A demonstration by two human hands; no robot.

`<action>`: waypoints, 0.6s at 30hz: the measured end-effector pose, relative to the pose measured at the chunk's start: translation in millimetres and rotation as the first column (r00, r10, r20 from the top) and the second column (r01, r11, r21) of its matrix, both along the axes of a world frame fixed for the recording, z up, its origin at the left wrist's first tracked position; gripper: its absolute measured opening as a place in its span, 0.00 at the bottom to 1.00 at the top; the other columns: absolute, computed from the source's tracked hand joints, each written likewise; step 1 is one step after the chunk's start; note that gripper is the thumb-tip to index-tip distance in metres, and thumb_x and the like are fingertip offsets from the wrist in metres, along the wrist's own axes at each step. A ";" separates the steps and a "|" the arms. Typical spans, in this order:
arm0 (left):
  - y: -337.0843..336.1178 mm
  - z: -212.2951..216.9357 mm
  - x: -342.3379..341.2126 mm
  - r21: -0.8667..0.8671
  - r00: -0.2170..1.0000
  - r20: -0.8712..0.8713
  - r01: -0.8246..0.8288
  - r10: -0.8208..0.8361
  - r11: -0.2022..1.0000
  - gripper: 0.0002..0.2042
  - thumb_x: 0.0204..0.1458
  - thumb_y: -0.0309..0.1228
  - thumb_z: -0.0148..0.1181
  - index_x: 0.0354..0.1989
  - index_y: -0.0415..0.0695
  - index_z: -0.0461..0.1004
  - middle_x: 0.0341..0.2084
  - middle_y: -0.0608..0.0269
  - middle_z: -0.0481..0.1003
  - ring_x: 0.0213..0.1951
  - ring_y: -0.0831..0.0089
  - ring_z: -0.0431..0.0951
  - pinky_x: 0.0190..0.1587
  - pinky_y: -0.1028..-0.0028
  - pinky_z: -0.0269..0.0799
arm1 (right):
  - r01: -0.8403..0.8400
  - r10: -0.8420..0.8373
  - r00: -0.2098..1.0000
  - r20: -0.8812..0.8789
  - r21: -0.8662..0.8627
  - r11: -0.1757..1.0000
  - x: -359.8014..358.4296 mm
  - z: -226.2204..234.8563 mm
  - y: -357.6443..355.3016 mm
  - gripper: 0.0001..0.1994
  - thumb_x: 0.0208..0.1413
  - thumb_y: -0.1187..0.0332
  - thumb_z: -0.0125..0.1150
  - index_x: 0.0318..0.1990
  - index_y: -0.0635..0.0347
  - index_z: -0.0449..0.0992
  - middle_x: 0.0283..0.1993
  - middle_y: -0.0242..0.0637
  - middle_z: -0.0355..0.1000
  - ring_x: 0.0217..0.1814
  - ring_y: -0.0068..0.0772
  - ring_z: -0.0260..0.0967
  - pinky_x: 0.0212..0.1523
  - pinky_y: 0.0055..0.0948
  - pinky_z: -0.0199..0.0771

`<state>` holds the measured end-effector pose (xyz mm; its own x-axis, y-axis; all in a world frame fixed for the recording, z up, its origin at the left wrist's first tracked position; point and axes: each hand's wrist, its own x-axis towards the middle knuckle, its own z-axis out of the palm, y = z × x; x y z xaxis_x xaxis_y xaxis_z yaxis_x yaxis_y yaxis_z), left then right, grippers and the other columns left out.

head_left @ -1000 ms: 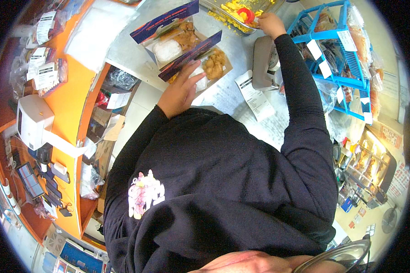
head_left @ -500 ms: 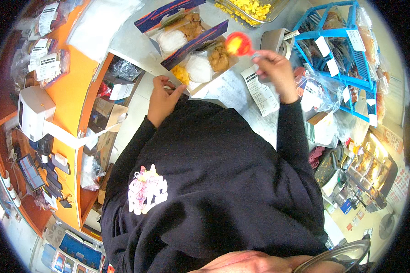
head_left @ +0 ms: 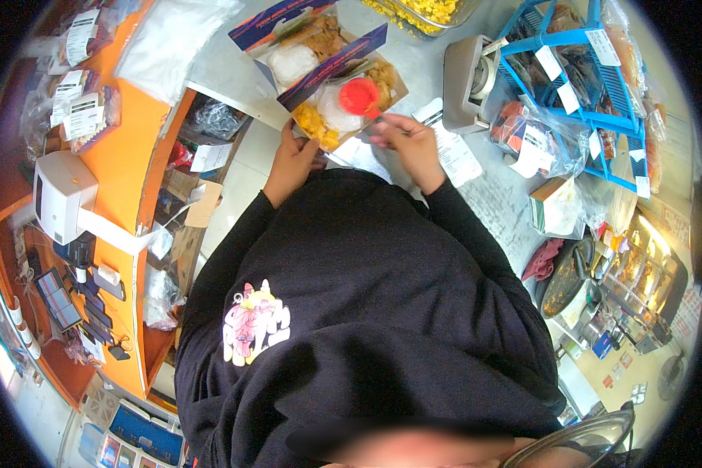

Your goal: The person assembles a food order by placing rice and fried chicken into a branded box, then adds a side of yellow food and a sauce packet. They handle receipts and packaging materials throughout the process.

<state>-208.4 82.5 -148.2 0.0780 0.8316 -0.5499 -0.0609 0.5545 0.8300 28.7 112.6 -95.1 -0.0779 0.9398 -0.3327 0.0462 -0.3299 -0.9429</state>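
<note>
My right hand (head_left: 415, 150) is closed on the handle of a red scoop (head_left: 359, 97). Its round bowl hovers over the near paper meal box (head_left: 400, 93), partly covering the white rice (head_left: 329, 111); no yellow food shows on it. Chopped yellow food, like scrambled egg (head_left: 315, 125), lies in the box's left corner, and brown fried pieces (head_left: 382, 76) fill the far right part. At the near left corner, my left hand (head_left: 290, 165) grips the box, some fingers hidden. Right behind stands a second box (head_left: 269, 28) with rice and fried pieces, its dark blue lid raised.
A metal tray (head_left: 454, 26) of yellow bits sits at the back. To the right are a grey label printer (head_left: 464, 86), a printed slip (head_left: 454, 152), blue baskets (head_left: 550, 39) and bagged goods (head_left: 534, 144). An orange counter (head_left: 125, 148) with a white printer (head_left: 58, 195) runs along the left.
My right hand has brought the scoop left and nearer, over the box. Its yellow load no longer shows, and more yellow food lies in the box's left corner. My left hand has shifted slightly right.
</note>
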 end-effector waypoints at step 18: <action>-5.8 30.3 -14.1 0.347 0.811 -0.337 0.580 -0.479 0.737 0.15 0.55 0.22 0.53 0.51 0.37 0.73 0.46 0.51 0.77 0.47 0.67 0.78 0.49 0.70 0.71 | -0.317 0.323 0.942 -0.093 0.076 0.945 -10.1 24.6 -12.6 0.24 0.66 0.53 0.51 0.62 0.60 0.67 0.56 0.35 0.69 0.56 0.28 0.66 0.60 0.29 0.63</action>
